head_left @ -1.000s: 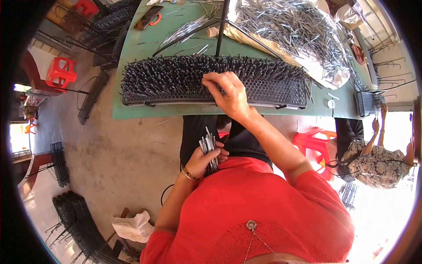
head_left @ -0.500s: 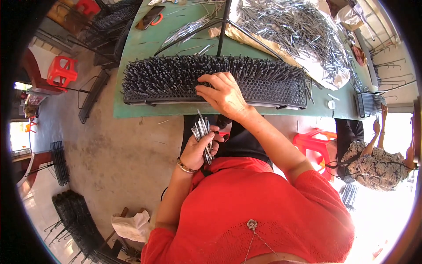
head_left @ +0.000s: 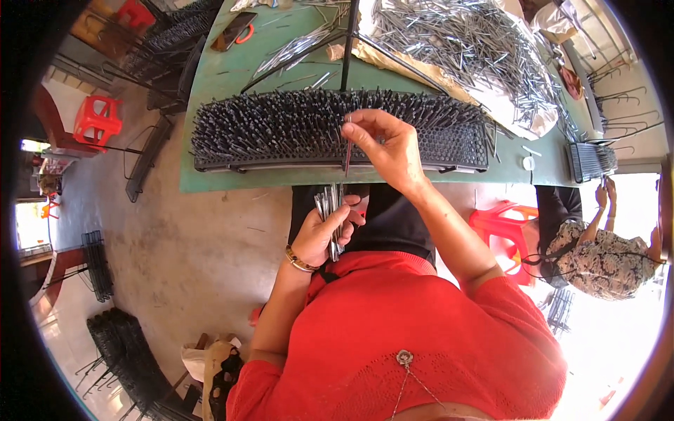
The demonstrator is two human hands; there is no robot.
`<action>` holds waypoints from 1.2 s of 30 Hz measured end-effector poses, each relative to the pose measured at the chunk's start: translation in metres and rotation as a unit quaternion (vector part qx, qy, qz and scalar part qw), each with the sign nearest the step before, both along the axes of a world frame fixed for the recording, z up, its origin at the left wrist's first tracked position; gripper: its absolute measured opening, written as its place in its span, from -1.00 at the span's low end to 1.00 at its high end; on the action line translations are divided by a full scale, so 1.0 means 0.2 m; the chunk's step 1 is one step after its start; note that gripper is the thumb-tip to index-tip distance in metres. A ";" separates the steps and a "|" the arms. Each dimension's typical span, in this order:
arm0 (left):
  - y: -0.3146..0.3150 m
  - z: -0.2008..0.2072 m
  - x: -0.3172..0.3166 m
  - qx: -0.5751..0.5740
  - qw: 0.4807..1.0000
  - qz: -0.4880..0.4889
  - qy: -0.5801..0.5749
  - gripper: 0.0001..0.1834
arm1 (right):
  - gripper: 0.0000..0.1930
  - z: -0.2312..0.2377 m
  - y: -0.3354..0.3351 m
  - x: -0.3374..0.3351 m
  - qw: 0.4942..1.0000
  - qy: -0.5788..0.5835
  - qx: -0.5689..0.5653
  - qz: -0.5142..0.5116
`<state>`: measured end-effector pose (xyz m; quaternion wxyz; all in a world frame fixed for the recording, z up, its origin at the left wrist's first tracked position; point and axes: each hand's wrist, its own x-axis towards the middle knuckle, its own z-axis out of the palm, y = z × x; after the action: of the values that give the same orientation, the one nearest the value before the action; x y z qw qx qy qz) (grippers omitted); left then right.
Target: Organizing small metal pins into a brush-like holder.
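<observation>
Left hand (head_left: 321, 235) clutches rods (head_left: 331, 200) just off the table's edge (head_left: 263, 180); right hand (head_left: 394, 150) pinches one rod (head_left: 347, 158) near the tray's rim (head_left: 281, 165).

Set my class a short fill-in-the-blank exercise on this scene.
The right hand holds ____ thin silvery metal rods than the left hand.
The long black perforated rack sits on a ____ tabletop.
The rack's barer end is on the picture's ____ side.
The person's short-sleeved top is ____.
Missing words: fewer; green; right; red.

Left hand (head_left: 317, 236) curled, right hand (head_left: 394, 153) pinched
</observation>
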<state>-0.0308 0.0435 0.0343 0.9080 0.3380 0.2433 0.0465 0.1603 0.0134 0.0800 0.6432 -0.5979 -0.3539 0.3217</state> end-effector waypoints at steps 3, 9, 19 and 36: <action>-0.02 -0.04 0.00 -0.034 0.999 0.023 0.032 -0.65 | -0.81 0.02 0.05 -0.03 0.977 -0.188 0.055 -0.084; -0.04 -0.08 -0.02 -0.013 0.999 0.038 0.016 -0.68 | -0.81 -0.11 0.14 -0.06 0.947 -0.281 0.110 -0.111; 0.00 -0.03 -0.01 -0.013 0.996 0.085 0.037 -0.66 | -0.82 -0.08 0.14 -0.07 0.924 -0.341 0.127 -0.115; 0.04 0.02 -0.01 0.011 0.994 0.109 0.014 -0.64 | -0.78 -0.02 0.03 -0.08 0.897 -0.436 0.054 -0.054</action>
<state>-0.0338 0.0517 0.0384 0.8901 0.3202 0.2909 0.1435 0.1438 0.0197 0.0767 0.4721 -0.6609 -0.5828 -0.0253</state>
